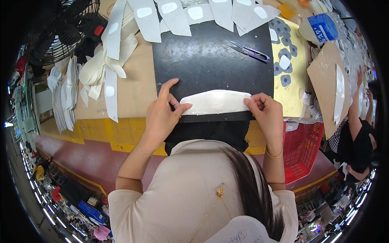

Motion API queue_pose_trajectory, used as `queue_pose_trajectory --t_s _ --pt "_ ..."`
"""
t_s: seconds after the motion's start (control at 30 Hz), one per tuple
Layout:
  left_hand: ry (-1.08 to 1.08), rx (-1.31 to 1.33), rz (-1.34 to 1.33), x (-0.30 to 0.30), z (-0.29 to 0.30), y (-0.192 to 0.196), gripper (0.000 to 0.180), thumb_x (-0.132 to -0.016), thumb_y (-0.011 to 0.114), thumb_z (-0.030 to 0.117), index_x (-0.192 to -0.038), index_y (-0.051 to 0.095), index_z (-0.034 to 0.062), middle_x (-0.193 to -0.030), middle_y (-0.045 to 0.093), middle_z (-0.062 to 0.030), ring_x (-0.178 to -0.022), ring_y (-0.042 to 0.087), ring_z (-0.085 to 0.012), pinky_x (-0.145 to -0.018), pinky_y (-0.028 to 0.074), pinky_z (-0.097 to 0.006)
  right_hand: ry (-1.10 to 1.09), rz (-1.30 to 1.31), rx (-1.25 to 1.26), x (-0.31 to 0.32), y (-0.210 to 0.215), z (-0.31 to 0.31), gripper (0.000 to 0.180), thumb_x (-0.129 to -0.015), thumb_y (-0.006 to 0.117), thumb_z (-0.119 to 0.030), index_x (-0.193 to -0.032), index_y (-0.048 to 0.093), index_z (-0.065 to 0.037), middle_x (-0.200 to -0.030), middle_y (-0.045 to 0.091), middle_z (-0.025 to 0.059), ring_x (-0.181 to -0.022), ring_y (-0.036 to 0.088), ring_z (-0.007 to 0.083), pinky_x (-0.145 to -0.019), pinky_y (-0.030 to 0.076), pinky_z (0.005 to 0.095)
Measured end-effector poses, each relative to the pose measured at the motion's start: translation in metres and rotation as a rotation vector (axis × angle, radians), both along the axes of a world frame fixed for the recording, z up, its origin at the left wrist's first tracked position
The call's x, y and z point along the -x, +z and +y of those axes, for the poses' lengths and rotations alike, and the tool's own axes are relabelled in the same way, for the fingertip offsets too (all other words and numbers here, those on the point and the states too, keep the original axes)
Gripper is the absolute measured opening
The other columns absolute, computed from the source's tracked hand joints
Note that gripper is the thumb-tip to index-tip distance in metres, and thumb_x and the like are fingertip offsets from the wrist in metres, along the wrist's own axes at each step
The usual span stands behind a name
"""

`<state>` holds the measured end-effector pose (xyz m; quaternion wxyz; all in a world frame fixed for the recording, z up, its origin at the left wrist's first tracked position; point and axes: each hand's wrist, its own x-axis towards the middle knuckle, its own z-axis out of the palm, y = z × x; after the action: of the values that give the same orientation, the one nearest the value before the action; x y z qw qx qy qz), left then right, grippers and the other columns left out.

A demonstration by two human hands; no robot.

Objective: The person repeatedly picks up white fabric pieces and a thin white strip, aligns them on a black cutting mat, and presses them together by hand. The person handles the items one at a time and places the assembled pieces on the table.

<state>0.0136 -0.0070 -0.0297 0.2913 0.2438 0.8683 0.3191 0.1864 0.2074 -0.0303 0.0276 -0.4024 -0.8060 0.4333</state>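
Note:
A long white fabric piece (214, 102) with a gently curved upper edge lies at the near edge of a black mat (202, 60). My left hand (167, 106) pinches its left end between thumb and fingers, the index finger lifted away. At the opposite end my right hand (265, 106) grips the corner with thumb and bent fingers. Purple-handled thread snips (252, 52) rest on the mat, beyond the piece and to the right. Pale grey cut pieces with white oval patches (146, 18) line the far edge of the mat.
A black fan (60, 30) stands at the far left, near stacked white strips (63, 93). On the right are a yellow sheet with grey patches (289, 97), a plastic bottle (320, 27), a brown board (330, 81) and a red basket (302, 150). Another person's arm (355, 117) shows farther right.

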Motion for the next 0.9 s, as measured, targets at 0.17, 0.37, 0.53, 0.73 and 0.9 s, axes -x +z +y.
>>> queue_pose_trajectory --t_s 0.17,0.37,0.53,0.73,0.9 --pt "-0.008 0.000 0.001 0.001 0.000 0.000 0.065 -0.080 0.080 0.017 -0.135 0.047 0.0085 -0.066 0.059 -0.0053 -0.058 0.060 -0.0216 -0.057 0.046 -0.034 0.009 0.050 -0.030 -0.001 0.000 -0.001 0.020 -0.087 0.075 -0.014 -0.083 0.068 0.004 -0.060 0.058 0.0005 -0.057 0.050 0.0050 -0.054 0.042 0.0223" --pt "-0.052 0.198 0.162 0.000 -0.005 0.004 0.054 -0.081 0.080 0.020 -0.126 0.053 0.0060 -0.064 0.056 -0.0059 -0.057 0.058 -0.0229 -0.055 0.045 -0.035 0.135 -0.021 -0.465 0.002 0.003 -0.003 0.027 -0.078 0.079 -0.009 -0.099 0.063 -0.003 -0.085 0.057 0.0074 -0.079 0.056 0.0193 -0.069 0.046 0.0324" --pt "-0.098 -0.110 0.559 -0.007 -0.027 0.007 0.035 -0.083 0.076 0.018 -0.111 0.061 0.0029 -0.088 0.062 -0.0110 -0.080 0.062 -0.0270 -0.064 0.046 -0.037 0.342 0.368 -0.584 0.016 0.016 -0.032 0.037 -0.076 0.076 -0.010 -0.110 0.063 -0.010 -0.109 0.059 0.0089 -0.102 0.058 0.0304 -0.089 0.043 0.0431" --pt "-0.681 -0.113 0.597 -0.031 -0.022 -0.026 0.060 -0.083 0.067 0.024 -0.136 0.052 0.0010 -0.142 0.049 -0.0183 -0.133 0.044 -0.0362 -0.115 0.030 -0.051 0.906 0.458 -0.320 0.045 -0.008 -0.068 0.071 -0.089 0.061 -0.043 -0.148 0.040 -0.010 -0.156 0.035 0.0093 -0.144 0.031 0.0305 -0.118 0.026 0.0467" --pt "-0.753 0.019 0.768 -0.033 -0.029 -0.046 0.072 -0.085 0.067 0.035 -0.147 0.042 0.0077 -0.154 0.037 -0.0114 -0.144 0.032 -0.0286 -0.118 0.023 -0.049 0.786 0.171 -0.512 0.031 -0.029 -0.068 0.079 -0.087 0.051 -0.059 -0.151 0.037 -0.015 -0.158 0.032 0.0044 -0.147 0.026 0.0231 -0.121 0.018 0.0446"
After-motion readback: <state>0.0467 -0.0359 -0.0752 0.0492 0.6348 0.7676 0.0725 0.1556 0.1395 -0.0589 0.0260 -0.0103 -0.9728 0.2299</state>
